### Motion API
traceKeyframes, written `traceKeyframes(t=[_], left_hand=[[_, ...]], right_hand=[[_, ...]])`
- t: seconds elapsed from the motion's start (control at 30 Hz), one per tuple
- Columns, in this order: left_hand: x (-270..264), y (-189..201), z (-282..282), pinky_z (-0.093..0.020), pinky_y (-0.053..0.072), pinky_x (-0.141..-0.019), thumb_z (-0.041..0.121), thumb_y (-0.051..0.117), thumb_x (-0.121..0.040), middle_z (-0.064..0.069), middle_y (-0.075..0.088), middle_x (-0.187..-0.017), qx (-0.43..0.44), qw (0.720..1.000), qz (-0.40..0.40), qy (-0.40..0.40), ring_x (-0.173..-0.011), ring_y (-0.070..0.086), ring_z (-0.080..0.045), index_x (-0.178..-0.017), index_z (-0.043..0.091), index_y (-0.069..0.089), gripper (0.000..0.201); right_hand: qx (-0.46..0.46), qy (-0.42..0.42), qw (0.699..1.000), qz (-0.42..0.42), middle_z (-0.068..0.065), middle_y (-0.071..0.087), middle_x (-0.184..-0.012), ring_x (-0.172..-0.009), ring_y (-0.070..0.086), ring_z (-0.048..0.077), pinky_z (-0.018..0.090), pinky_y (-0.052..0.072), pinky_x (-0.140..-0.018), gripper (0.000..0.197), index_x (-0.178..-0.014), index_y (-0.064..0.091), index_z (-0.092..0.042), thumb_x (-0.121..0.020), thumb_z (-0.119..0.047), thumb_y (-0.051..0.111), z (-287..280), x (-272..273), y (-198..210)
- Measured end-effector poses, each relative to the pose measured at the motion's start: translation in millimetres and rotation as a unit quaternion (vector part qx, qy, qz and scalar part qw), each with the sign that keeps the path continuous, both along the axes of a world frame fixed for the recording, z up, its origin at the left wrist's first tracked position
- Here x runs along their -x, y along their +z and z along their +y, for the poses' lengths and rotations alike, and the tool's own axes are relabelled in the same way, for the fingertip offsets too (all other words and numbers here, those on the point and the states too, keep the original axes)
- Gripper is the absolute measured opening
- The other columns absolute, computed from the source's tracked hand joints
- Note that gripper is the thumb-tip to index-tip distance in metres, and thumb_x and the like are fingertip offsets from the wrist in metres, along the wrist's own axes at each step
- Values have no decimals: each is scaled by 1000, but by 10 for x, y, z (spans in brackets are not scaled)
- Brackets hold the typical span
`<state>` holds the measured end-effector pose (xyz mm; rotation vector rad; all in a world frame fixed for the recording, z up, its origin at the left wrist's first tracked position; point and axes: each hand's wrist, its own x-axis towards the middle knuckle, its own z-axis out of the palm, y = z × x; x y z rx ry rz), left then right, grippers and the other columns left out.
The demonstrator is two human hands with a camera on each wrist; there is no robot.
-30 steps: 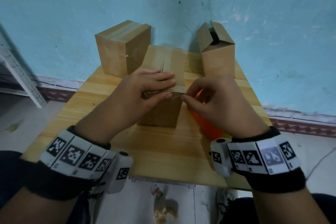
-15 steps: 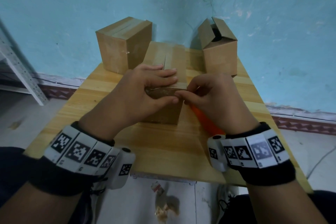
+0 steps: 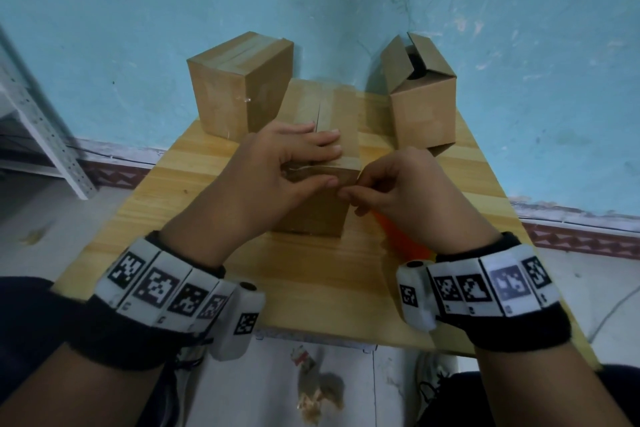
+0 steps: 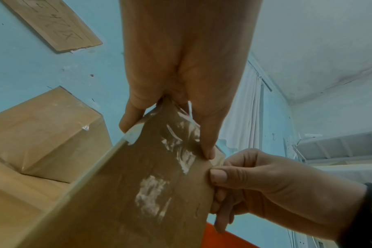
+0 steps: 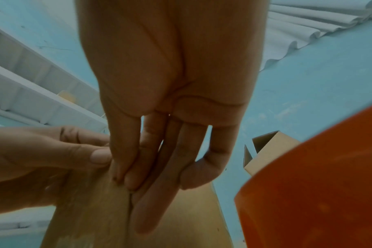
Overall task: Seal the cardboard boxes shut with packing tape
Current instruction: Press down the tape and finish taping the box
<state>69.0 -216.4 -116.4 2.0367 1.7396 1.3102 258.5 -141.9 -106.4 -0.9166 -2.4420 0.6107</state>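
Change: your right hand (image 3: 408, 191) has crept in along the near top edge since a second ago, its fingertips now almost meeting your left thumb; the box has not shifted.
Middle box (image 3: 332, 114): sits mid-table, long side running away from you, between the two other boxes and nearer to you; tape already lies along its top seam.
Tape end (image 4: 181, 137): folded over the near edge onto the front face, wrinkled, with pale unstuck patches.
Left hand (image 3: 277, 163): fingers flat on the lid, thumb pressing the front face, clamping the near top edge between them.
Right hand grip: thumb and forefinger pinched together at the box's near right corner, apparently on the tape's edge; how much film you hold, I cannot tell.
Handling: judged light, stiff cardboard, liable to slide, so keep your left palm down; the film is thin and clingy, so rub from the fold outward.
Far-left box (image 3: 239, 80): closed, taped.
Far-right box (image 3: 420, 94): flaps open, not yet sealed.
Orange dispenser (image 3: 398, 236): lies on the wooden table (image 3: 311, 288) under your right wrist.
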Motion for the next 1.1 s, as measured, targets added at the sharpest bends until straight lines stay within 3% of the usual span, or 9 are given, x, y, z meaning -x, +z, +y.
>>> traceKeyframes(t=[0.13, 0.27, 0.33, 0.43, 0.53, 0.63, 0.77, 0.93, 1.1], left_hand=[[50, 9, -25, -37, 36, -116, 24, 76, -82, 20, 58, -136, 8, 999, 21, -27, -137, 40, -1, -127, 27, 66, 46], [108, 31, -104, -33, 36, -116, 24, 74, -83, 11, 46, -150, 61, 996, -22, -67, -141, 35, -1, -147, 27, 44, 71], [156, 41, -134, -33, 37, -116, 21, 75, -80, 6, 44, -153, 51, 992, -82, -86, -142, 37, -2, -150, 21, 40, 78], [199, 51, -142, -32, 41, -112, 16, 75, -81, 7, 54, -144, 20, 994, -84, -74, -135, 46, -3, -139, 17, 55, 61], [196, 50, -143, -29, 43, -110, 14, 72, -86, 8, 63, -134, 24, 994, -76, -72, -131, 50, 0, -123, 16, 69, 37], [200, 38, -136, -31, 42, -111, 11, 71, -87, 5, 62, -135, 21, 994, -73, -83, -133, 49, -2, -120, 14, 71, 33], [205, 18, -175, -33, 43, -111, 15, 76, -80, 4, 56, -143, 23, 991, -119, -62, -141, 38, -2, -123, 15, 68, 44], [266, 3, -314, -38, 55, -96, 10, 78, -77, 6, 65, -129, 4, 980, -199, -13, -123, 59, -9, -114, 17, 72, 39], [328, -80, -396, -34, 60, -86, 1, 78, -77, 2, 68, -120, -17, 980, -197, -2, -110, 67, -14, -106, 10, 74, 31]], right_hand=[[87, 43, 995, -6, -2, 74, -69, -69, 70, 9, 34, 55, -76, 25, -78, 75, -12, -94, -26, 63, 27, -58, 23], [126, 58, 990, -13, -1, 74, -74, -73, 71, 9, 42, 57, -80, 19, -82, 72, -14, -96, -21, 61, 17, -139, 84], [74, 16, 997, -1, -3, 72, -70, -68, 69, 8, 39, 58, -72, 11, -83, 64, -21, -88, -29, 70, -3, -117, 79], [5, -38, 997, 68, -8, 65, -74, -69, 63, 3, 21, 52, -62, 37, -96, 48, -27, -76, -34, 79, -30, -42, 73], [-29, -2, 998, 56, -15, 55, -104, -94, 57, -2, 16, 48, -79, 53, -123, 51, -41, -76, -40, 76, -92, 28, 78], [-45, -8, 998, 35, -7, 46, -133, -119, 42, 2, 21, 39, -101, 49, -130, 58, -42, -83, -40, 72, -106, 77, 50], [-48, -7, 999, 20, -13, 44, -133, -116, 42, 0, 6, 40, -91, 42, -126, 63, -36, -85, -35, 71, -37, 47, 62], [0, -16, 999, 30, 3, 51, -143, -108, 60, 27, 39, 53, -93, 46, -122, 59, -45, -78, -45, 68, -7, -11, 71], [-5, -11, 999, 32, 1, 48, -145, -107, 56, 8, 12, 47, -86, 44, -123, 59, -45, -81, -38, 71, -35, 41, 51]])
